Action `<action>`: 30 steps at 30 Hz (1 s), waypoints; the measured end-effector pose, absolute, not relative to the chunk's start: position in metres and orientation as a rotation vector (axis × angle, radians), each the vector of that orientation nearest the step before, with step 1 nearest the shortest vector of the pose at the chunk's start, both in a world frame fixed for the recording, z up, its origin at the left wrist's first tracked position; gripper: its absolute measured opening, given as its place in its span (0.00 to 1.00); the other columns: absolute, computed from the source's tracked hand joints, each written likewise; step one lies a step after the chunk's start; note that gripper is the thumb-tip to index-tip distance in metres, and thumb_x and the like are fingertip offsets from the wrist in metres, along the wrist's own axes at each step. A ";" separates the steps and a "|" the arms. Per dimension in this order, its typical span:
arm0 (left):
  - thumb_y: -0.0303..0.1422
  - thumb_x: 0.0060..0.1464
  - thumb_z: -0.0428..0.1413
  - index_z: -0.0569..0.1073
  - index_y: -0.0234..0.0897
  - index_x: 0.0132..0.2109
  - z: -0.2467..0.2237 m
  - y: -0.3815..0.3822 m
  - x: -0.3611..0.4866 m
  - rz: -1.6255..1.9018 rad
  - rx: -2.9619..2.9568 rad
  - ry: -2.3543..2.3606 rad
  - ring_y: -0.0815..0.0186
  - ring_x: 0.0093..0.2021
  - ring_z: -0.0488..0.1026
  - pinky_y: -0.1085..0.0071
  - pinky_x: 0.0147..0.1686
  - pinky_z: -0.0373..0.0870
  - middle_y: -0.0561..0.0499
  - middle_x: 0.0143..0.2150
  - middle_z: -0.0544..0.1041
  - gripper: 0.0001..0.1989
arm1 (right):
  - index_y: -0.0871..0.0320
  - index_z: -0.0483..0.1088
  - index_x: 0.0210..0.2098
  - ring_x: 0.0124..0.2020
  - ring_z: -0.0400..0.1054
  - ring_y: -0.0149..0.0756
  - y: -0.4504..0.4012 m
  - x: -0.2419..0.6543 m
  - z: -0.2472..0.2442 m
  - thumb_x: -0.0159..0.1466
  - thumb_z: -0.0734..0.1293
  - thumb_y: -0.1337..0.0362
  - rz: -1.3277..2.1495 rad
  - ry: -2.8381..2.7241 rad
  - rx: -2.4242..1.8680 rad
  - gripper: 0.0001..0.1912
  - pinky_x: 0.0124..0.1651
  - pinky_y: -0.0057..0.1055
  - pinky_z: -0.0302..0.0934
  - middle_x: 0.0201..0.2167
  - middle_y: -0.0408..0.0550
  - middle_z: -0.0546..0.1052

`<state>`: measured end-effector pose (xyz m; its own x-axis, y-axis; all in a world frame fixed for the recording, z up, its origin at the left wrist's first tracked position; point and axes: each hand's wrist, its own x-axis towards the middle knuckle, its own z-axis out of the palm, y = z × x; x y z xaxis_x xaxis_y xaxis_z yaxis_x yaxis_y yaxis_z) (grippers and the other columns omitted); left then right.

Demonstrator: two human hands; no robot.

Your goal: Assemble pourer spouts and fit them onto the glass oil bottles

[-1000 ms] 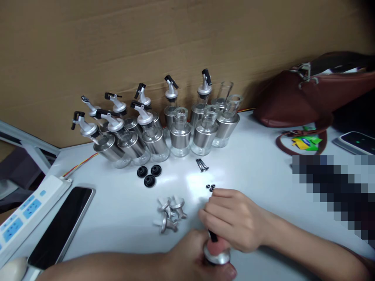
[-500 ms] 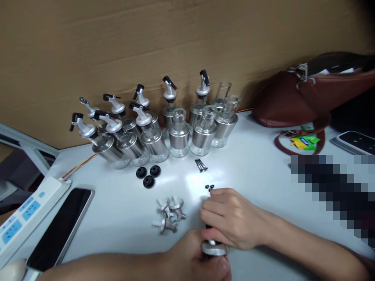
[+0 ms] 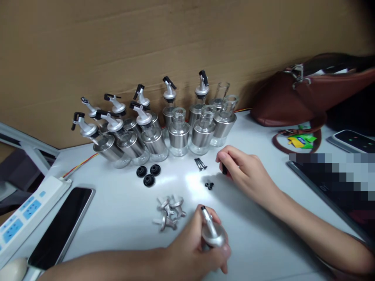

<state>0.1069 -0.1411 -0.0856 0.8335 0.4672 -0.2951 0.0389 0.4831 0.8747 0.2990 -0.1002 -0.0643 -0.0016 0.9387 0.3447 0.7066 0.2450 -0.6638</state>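
My left hand (image 3: pixel 199 249) is wrapped round a metal pourer top (image 3: pixel 214 234) near the front edge, its narrow tube pointing up and away. My right hand (image 3: pixel 244 168) is closed round a small black piece (image 3: pixel 224 168), mostly hidden by the fingers, and hovers over the table right of the black screws (image 3: pixel 200 164). Several tiny black plugs (image 3: pixel 209 185) lie between my hands. Three metal pourer parts (image 3: pixel 168 212) rest left of my left hand. Beyond them are three round black stoppers (image 3: pixel 149 180). Steel-and-glass bottles (image 3: pixel 178 134) stand behind, some with pourers fitted, some with open necks.
At the left lie a phone (image 3: pixel 61 228) and a white power strip (image 3: pixel 32 212). A brown bag (image 3: pixel 281 99), its strap and a green-yellow packet (image 3: pixel 301 141) are at the right, with dark devices near the right edge. Cardboard (image 3: pixel 175 39) stands behind the bottles.
My right hand has come away from the pourer top and moved up and right with the small black piece. My left hand still holds the pourer top, whose tube now shows.
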 end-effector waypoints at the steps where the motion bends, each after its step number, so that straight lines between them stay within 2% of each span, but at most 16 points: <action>1: 0.48 0.53 0.57 0.53 0.39 0.39 -0.088 -0.142 0.108 0.315 1.029 0.546 0.75 0.26 0.64 0.73 0.31 0.59 0.56 0.31 0.65 0.23 | 0.56 0.62 0.24 0.16 0.59 0.28 -0.097 0.303 -0.064 0.68 0.56 0.60 0.375 -1.780 -1.581 0.17 0.23 0.24 0.54 0.15 0.38 0.65; 4: 0.51 0.54 0.55 0.53 0.39 0.39 -0.091 -0.143 0.108 0.346 1.026 0.531 0.75 0.26 0.65 0.72 0.32 0.59 0.56 0.32 0.64 0.23 | 0.57 0.64 0.22 0.18 0.61 0.30 -0.089 0.312 -0.066 0.66 0.59 0.59 0.323 -1.814 -1.693 0.17 0.24 0.25 0.54 0.15 0.39 0.68; 10: 0.51 0.54 0.55 0.54 0.39 0.38 -0.092 -0.142 0.107 0.342 1.007 0.513 0.74 0.26 0.65 0.72 0.32 0.59 0.55 0.32 0.65 0.23 | 0.58 0.70 0.26 0.23 0.71 0.37 -0.081 0.317 -0.085 0.67 0.57 0.63 0.347 -1.991 -1.677 0.16 0.28 0.28 0.60 0.21 0.45 0.76; 13: 0.51 0.54 0.55 0.55 0.38 0.39 -0.092 -0.142 0.107 0.334 1.009 0.518 0.74 0.27 0.65 0.71 0.32 0.59 0.55 0.32 0.65 0.23 | 0.60 0.73 0.35 0.32 0.75 0.42 -0.079 0.316 -0.095 0.66 0.57 0.65 0.356 -2.036 -1.678 0.14 0.34 0.32 0.64 0.31 0.51 0.80; 16: 0.52 0.53 0.56 0.55 0.38 0.38 -0.093 -0.143 0.107 0.341 1.005 0.518 0.74 0.26 0.65 0.72 0.32 0.59 0.55 0.31 0.65 0.24 | 0.65 0.71 0.46 0.39 0.74 0.48 -0.079 0.315 -0.096 0.67 0.55 0.65 0.304 -2.022 -1.700 0.17 0.40 0.39 0.65 0.41 0.59 0.79; 22: 0.52 0.53 0.56 0.54 0.39 0.38 -0.093 -0.142 0.107 0.335 1.001 0.532 0.75 0.26 0.65 0.72 0.32 0.58 0.56 0.31 0.65 0.24 | 0.62 0.74 0.39 0.31 0.73 0.39 -0.085 0.316 -0.087 0.58 0.62 0.71 0.381 -2.198 -1.612 0.12 0.36 0.33 0.67 0.31 0.50 0.77; 25: 0.51 0.53 0.56 0.54 0.39 0.38 -0.093 -0.142 0.107 0.338 0.992 0.519 0.75 0.26 0.64 0.72 0.31 0.58 0.56 0.31 0.65 0.24 | 0.62 0.73 0.42 0.34 0.73 0.40 -0.085 0.316 -0.090 0.56 0.62 0.73 0.366 -2.241 -1.584 0.15 0.38 0.34 0.68 0.33 0.51 0.77; 30: 0.51 0.53 0.56 0.55 0.39 0.39 -0.093 -0.143 0.107 0.335 0.992 0.519 0.74 0.27 0.65 0.71 0.32 0.58 0.56 0.31 0.65 0.24 | 0.59 0.69 0.48 0.40 0.73 0.40 -0.082 0.317 -0.100 0.58 0.58 0.77 0.284 -2.217 -1.452 0.21 0.43 0.39 0.70 0.38 0.51 0.77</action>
<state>0.1067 -0.1433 -0.0933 0.8301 0.4929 -0.2605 -0.0340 0.5112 0.8588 0.3167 -0.0819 -0.1004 -0.3279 0.9047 0.2719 0.8069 0.4179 -0.4173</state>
